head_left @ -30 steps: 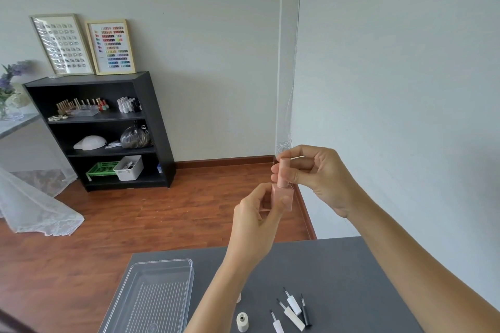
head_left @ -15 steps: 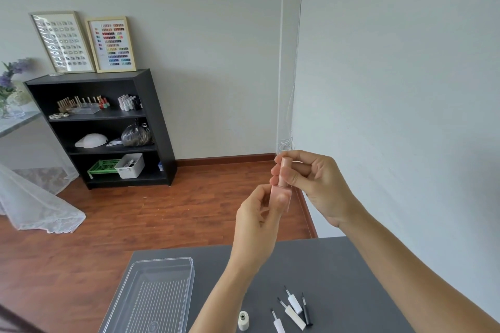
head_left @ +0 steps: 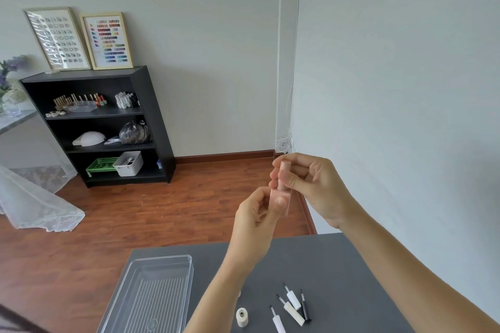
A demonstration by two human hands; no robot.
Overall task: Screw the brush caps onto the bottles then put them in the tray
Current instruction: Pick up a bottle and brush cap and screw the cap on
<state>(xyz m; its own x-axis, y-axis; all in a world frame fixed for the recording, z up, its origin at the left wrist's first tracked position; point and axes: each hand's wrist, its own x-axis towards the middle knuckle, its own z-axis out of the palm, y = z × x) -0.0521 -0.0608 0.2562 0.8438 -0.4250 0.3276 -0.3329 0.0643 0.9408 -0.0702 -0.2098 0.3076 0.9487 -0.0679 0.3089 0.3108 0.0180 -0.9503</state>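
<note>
I hold a small pink bottle [head_left: 287, 201] upright in the air above the table's far edge. My left hand [head_left: 257, 222] grips its body from below. My right hand [head_left: 311, 184] pinches the pink brush cap [head_left: 284, 173] on top of it. A clear plastic tray [head_left: 157, 292] lies on the dark grey table [head_left: 338, 265] at the left, with nothing in it. Several loose brush caps, white [head_left: 293, 300] and black [head_left: 305, 308], lie on the table near me. An uncapped cream bottle [head_left: 241, 317] stands beside them.
A white wall runs close along the table's right side. Beyond the table are a wooden floor and a black shelf unit [head_left: 108, 127] with bottles, a basket and boxes. White lace fabric [head_left: 32, 205] hangs at the far left.
My hands and the pink bottle keep almost the same place. The fingers of my right hand have shifted slightly around the cap.
</note>
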